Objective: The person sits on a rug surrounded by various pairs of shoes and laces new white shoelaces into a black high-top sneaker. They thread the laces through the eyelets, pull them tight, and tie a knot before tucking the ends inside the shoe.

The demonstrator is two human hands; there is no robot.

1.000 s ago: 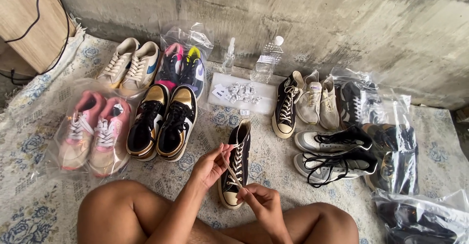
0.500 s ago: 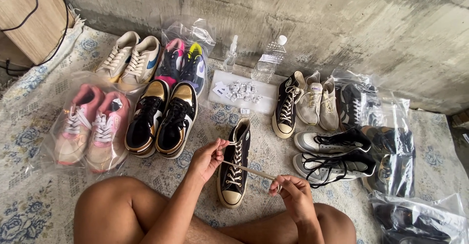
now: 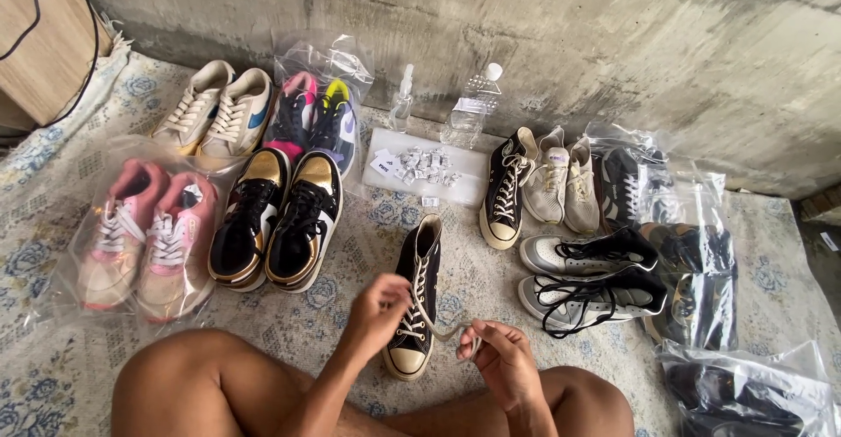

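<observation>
black high-top shoe (image 3: 415, 301) is lying low in the middle of the frame | left hand (image 3: 378, 307) is pinching its white lace (image 3: 436, 325) | right hand (image 3: 503, 360) is gripping the lace end — black-and-gold shoes (image 3: 276, 220) are sitting just left.

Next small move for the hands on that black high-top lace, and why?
Probably pull the lace snug with the right hand. It hangs in a slack curve between both hands, while the left hand pinches it over the black high-top, which lies flat on the mat between the knees. Which eyelet it leaves, I cannot tell.
</observation>
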